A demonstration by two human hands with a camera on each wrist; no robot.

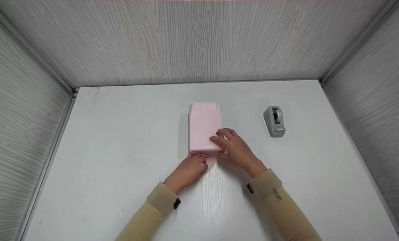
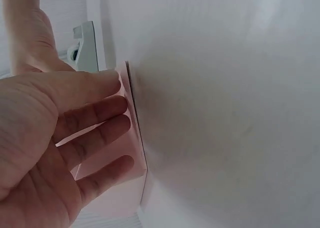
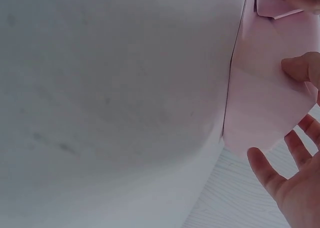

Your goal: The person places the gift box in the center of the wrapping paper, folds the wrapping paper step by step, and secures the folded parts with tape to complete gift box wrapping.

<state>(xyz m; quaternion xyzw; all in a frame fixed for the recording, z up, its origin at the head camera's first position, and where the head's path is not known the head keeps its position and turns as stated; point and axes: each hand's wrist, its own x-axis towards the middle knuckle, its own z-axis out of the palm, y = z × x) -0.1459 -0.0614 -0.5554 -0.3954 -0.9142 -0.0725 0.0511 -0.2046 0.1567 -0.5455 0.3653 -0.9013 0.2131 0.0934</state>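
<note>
A block-shaped package in pink paper point(image 1: 204, 125) lies on the white table, its near end towards me. Paper at that end is folded, and a pointed pink flap point(image 1: 211, 162) sticks out low on the table. My left hand point(image 1: 190, 170) touches the near end; in the left wrist view its fingers point(image 2: 102, 138) stretch fairly straight against the pink paper. Over the near right corner my right hand point(image 1: 237, 150) grips the package, fingers on the top and side. Its thumb point(image 3: 300, 68) presses on the end face in the right wrist view.
A grey tape dispenser point(image 1: 275, 122) with a roll in it stands to the right of the package. Wood-grain panels point(image 1: 199, 40) wall in the table point(image 1: 119, 140) at the back and on both sides.
</note>
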